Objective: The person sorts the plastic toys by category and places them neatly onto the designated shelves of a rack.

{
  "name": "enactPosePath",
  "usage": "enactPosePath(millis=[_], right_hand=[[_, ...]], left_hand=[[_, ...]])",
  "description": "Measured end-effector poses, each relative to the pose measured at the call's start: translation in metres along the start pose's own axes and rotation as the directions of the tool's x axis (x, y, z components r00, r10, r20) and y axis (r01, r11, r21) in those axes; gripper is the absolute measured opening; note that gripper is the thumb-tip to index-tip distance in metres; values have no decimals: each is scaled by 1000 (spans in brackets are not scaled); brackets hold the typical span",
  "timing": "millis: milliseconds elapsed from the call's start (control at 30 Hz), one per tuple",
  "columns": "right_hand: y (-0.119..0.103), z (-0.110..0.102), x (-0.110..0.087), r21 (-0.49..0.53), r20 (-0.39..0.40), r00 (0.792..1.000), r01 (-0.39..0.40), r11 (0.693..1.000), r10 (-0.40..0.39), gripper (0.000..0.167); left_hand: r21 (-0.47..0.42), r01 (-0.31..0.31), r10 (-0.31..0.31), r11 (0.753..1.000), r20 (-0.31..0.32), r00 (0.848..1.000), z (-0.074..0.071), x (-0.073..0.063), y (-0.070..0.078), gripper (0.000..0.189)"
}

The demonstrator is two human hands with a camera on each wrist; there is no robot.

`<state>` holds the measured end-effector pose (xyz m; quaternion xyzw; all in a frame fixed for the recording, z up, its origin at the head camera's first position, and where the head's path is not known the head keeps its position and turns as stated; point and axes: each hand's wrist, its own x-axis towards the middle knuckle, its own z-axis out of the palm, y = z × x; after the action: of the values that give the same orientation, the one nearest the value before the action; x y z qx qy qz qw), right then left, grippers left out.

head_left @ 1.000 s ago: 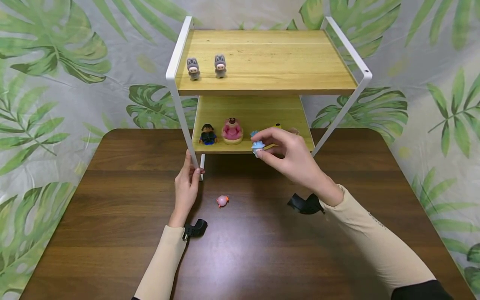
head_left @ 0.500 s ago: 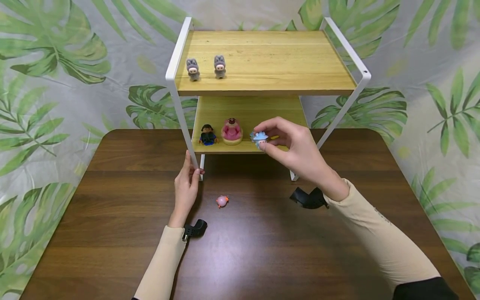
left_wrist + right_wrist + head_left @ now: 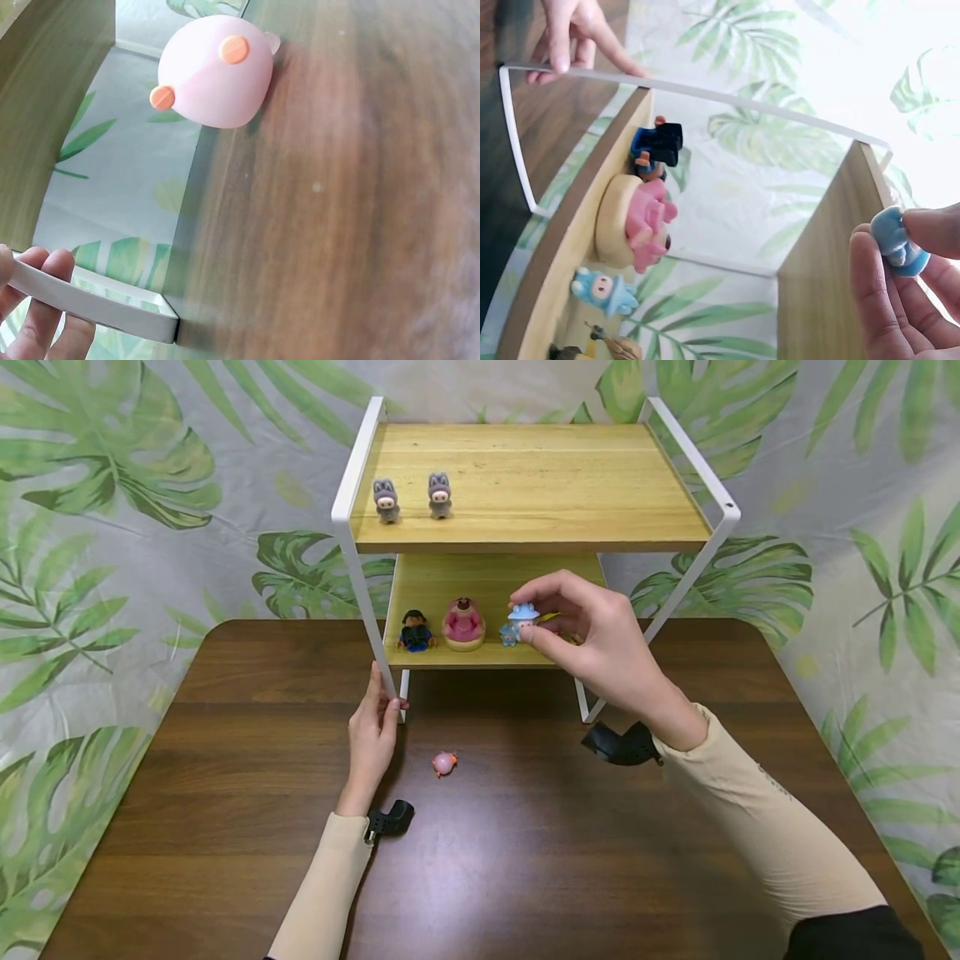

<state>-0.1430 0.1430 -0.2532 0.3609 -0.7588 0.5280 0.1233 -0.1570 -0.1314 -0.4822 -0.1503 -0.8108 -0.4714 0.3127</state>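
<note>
My right hand [image 3: 611, 643] pinches a small light-blue hatted figurine [image 3: 524, 612] between thumb and fingers, before the lower shelf. In the right wrist view the held figurine's blue back shows. Behind it on the lower shelf board [image 3: 487, 568] stands a similar blue figurine [image 3: 604, 291]. My left hand [image 3: 371, 731] grips the white left leg [image 3: 97, 311] of the shelf rack, fingers curled round it. Left of the blue figurines are a pink bear figure [image 3: 464, 625] in a cream base and a dark-haired toy figure [image 3: 415, 631].
Two grey rabbit-eared figurines [image 3: 440, 496] stand on the upper board [image 3: 562, 485], toward its left. A pink round toy with orange parts [image 3: 444, 763] lies on the brown table [image 3: 480, 860]. Behind my right fingers, a yellow thing [image 3: 553, 617] is mostly hidden.
My right hand has risen and moved slightly right with the blue figurine. More of the blue figurine standing on the lower board shows now. My left hand stays on the leg.
</note>
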Motion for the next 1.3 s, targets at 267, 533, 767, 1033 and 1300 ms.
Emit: enactPosePath(millis=[267, 533, 767, 1033, 1300], right_hand=[[-7, -6, 8, -6, -14, 1000, 14, 1000, -14, 22], [-14, -11, 16, -18, -34, 997, 64, 998, -65, 23], [-17, -14, 24, -26, -55, 995, 81, 996, -82, 22], [-23, -17, 35, -45, -83, 989, 120, 992, -123, 21], [-27, -17, 46, -47, -108, 986, 123, 991, -128, 20]], left_hand=[[0, 10, -10, 1000, 1, 1000, 0, 0, 0, 83], [0, 3, -3, 1000, 2, 1000, 0, 0, 1, 82], [4, 0, 0, 1000, 1, 1000, -1, 0, 2, 82], [5, 4, -4, 1000, 4, 1000, -1, 0, 2, 82], [-2, 10, -10, 1000, 6, 1000, -1, 0, 1, 82]])
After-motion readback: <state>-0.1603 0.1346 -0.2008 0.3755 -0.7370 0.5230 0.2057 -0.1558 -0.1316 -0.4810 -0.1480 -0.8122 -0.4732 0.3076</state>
